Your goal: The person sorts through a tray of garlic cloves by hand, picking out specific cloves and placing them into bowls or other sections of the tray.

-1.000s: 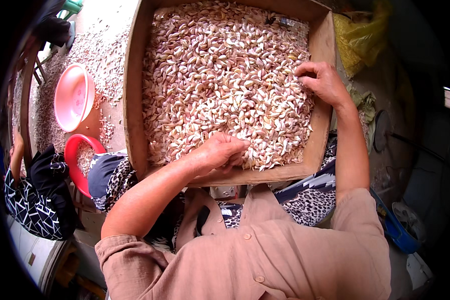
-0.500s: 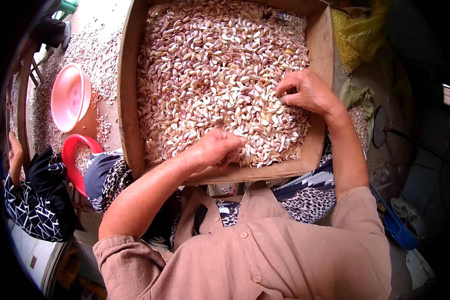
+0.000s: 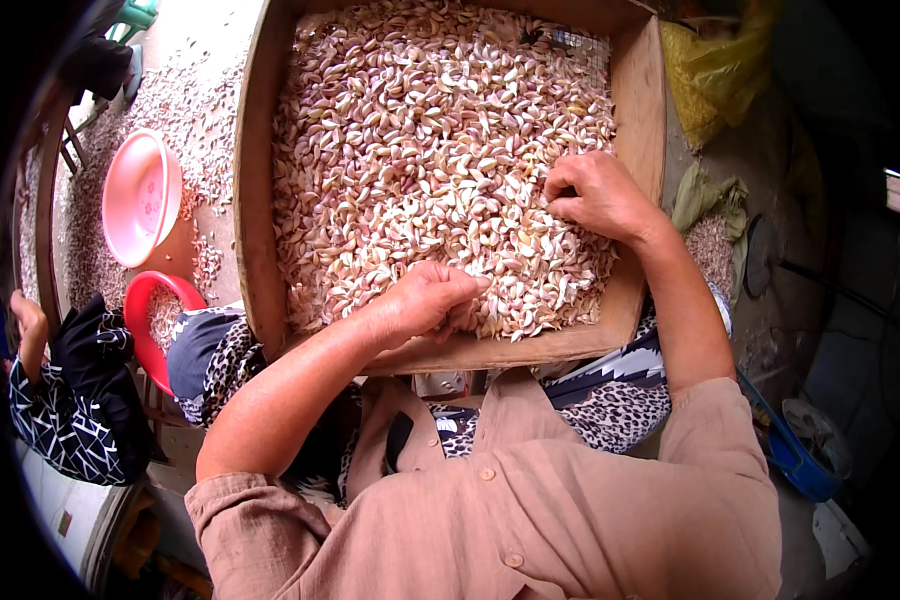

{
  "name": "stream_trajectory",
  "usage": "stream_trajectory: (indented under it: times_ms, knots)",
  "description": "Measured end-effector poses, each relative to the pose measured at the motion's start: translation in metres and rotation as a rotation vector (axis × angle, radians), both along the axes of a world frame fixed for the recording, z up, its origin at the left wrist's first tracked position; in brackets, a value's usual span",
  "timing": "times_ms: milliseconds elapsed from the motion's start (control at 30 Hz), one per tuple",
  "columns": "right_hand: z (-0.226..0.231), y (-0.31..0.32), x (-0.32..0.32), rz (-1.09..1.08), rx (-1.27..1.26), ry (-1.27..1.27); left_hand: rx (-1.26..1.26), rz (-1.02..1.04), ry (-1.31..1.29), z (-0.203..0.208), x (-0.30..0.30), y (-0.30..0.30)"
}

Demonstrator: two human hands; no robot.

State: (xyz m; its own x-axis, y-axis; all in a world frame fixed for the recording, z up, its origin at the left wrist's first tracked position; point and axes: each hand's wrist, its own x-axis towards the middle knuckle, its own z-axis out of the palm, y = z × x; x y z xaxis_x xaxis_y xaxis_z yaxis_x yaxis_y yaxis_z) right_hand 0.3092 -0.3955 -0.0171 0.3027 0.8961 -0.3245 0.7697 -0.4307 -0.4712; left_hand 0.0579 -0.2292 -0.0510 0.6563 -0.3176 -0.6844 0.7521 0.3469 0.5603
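Observation:
A wooden tray (image 3: 648, 110) with a mesh bottom lies across my lap, filled with loose garlic cloves (image 3: 420, 150). My left hand (image 3: 432, 300) is closed at the tray's near side, thumb and forefinger pinched together just over the cloves. Farther out, by the right wall, my right hand (image 3: 598, 195) is closed too, its fingers bent down to the cloves. Whatever either set of fingertips holds is too small or hidden to make out. At the far right corner, bare mesh (image 3: 582, 42) shows through.
On the left, a pink basin (image 3: 135, 205) stands beside a red basin (image 3: 142, 325) with cloves in it. Scattered cloves cover the floor there. Another person's hand (image 3: 30, 325) shows at far left. A yellow sack (image 3: 705, 85) and a blue container (image 3: 810, 475) lie to the right.
My right hand has shifted slightly left and nearer to me over the cloves. My left hand stays in nearly the same place, still pinched.

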Motion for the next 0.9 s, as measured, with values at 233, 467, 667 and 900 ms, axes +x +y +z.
stream_trajectory:
  times_ms: [233, 467, 667, 900]
  knots:
    - [0.016, -0.008, 0.024, -0.219, 0.062, 0.169, 0.004, -0.005, -0.009, 0.001, 0.0, 0.001]
    - [-0.002, 0.006, 0.007, -0.152, 0.143, -0.048, 0.011, 0.001, -0.005, 0.005, 0.002, 0.001]
    - [-0.022, 0.009, 0.0, -0.204, 0.131, -0.116, 0.012, 0.016, -0.012, 0.007, 0.003, 0.003]
    - [-0.01, 0.009, 0.011, -0.323, 0.156, 0.364, -0.015, 0.087, -0.039, 0.005, 0.004, 0.004]
